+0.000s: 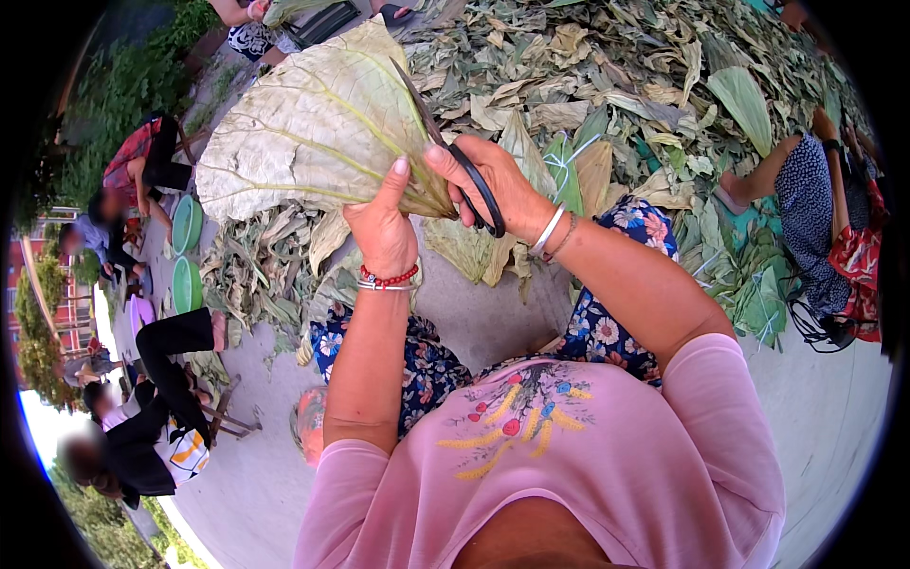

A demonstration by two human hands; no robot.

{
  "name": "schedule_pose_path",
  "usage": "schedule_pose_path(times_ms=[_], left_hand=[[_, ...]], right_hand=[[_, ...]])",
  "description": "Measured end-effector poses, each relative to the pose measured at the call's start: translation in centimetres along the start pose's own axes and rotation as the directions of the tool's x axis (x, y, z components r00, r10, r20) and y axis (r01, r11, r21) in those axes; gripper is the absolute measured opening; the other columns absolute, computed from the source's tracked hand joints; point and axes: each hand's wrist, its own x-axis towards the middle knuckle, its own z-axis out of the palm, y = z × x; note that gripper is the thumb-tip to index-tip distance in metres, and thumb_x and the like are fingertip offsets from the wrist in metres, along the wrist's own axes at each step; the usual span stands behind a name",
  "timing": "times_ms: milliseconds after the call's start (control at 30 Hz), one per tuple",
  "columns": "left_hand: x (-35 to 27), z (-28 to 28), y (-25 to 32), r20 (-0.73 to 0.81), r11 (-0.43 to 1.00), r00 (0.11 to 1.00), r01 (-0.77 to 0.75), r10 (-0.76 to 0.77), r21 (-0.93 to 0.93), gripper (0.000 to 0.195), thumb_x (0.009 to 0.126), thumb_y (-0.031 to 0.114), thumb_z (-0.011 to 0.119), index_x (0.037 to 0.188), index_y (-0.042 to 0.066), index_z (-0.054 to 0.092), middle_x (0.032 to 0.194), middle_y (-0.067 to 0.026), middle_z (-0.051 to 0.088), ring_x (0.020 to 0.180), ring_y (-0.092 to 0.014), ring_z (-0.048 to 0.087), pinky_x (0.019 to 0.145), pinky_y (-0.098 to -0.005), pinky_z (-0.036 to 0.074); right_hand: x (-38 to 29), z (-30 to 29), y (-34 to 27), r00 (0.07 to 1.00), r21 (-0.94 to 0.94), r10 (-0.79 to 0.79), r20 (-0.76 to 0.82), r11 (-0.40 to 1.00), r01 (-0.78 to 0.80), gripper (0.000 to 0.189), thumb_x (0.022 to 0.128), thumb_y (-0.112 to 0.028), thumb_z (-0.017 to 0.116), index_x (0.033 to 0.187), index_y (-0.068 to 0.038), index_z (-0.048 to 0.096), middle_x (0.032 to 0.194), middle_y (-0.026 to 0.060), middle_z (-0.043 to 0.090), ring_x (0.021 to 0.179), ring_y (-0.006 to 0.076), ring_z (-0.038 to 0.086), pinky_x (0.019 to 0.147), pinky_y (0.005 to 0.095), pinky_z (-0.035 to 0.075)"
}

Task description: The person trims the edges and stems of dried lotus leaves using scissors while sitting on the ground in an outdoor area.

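A large, pale dried leaf [298, 135] with yellow-green veins is fanned out in front of me. My left hand [384, 227] grips its gathered base, the thumb lying on top. In my right hand [498, 178] are black-handled scissors [478, 181], the dark blades pointing up and to the left over the leaf's right edge. The fingertips of my right hand are close beside the leaf's base; whether they touch it I cannot tell. Below the hands, another folded leaf [466, 249] lies on the ground between my knees.
A broad heap of dried leaves [554, 71] spreads ahead. A tied leaf bundle [561, 171] lies near my right knee, and green tied bundles [761, 306] lie farther right. Green basins [187, 284] stand at left. Several people sit at left, with others at the top and right.
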Motion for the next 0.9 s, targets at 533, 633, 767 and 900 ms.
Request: schedule_pose_path(times_ms=[533, 633, 767, 900], left_hand=[[-0.19, 0.04, -0.02, 0.016, 1.000, 1.000, 0.005, -0.006, 0.015, 0.048, 0.083, -0.002, 0.062, 0.127, 0.000, 0.043, 0.123, -0.0088, 0.053, 0.110, -0.019, 0.052, 0.095, -0.0335, 0.040], [-0.23, 0.12, -0.05, 0.020, 1.000, 1.000, 0.005, -0.005, 0.030, 0.048, 0.083, -0.002, 0.062, 0.127, 0.001, 0.043, 0.123, -0.0086, 0.052, 0.111, -0.019, 0.051, 0.095, -0.0334, 0.040], [-0.24, 0.21, 0.03, 0.013, 0.999, 1.000, 0.022, -0.022, 0.026, 0.049, 0.082, -0.003, 0.062, 0.127, 0.001, 0.043, 0.124, -0.0086, 0.052, 0.111, -0.019, 0.051, 0.096, -0.0333, 0.040], [-0.21, 0.15, -0.07, 0.000, 1.000, 1.000, 0.018, -0.018, 0.017, 0.050, 0.082, -0.003, 0.062, 0.127, 0.001, 0.043, 0.124, -0.0086, 0.052, 0.111, -0.019, 0.051, 0.095, -0.0332, 0.040]], right_hand=[[0.17, -0.06, -0.03, 1.000, 0.049, -0.009, -0.009, 0.999, 0.009, 0.062, 0.076, -0.062, 0.061, 0.066, -0.003, 0.046, 0.051, 0.0018, 0.046, 0.038, 0.0106, 0.050, 0.035, 0.0241, 0.042], [0.11, -0.10, -0.01, 1.000, 0.056, -0.013, -0.012, 0.998, 0.014, 0.062, 0.076, -0.062, 0.062, 0.066, -0.003, 0.046, 0.051, 0.0014, 0.046, 0.038, 0.0104, 0.050, 0.035, 0.0239, 0.042], [-0.01, -0.07, -0.08, 1.000, 0.071, -0.012, -0.010, 0.997, 0.013, 0.061, 0.076, -0.061, 0.062, 0.066, -0.003, 0.046, 0.051, 0.0013, 0.045, 0.037, 0.0102, 0.049, 0.034, 0.0243, 0.042], [0.07, -0.07, 0.09, 1.000, 0.062, -0.015, -0.014, 0.998, 0.016, 0.060, 0.077, -0.060, 0.062, 0.067, -0.003, 0.045, 0.051, 0.0015, 0.045, 0.037, 0.0107, 0.049, 0.034, 0.0249, 0.042]])
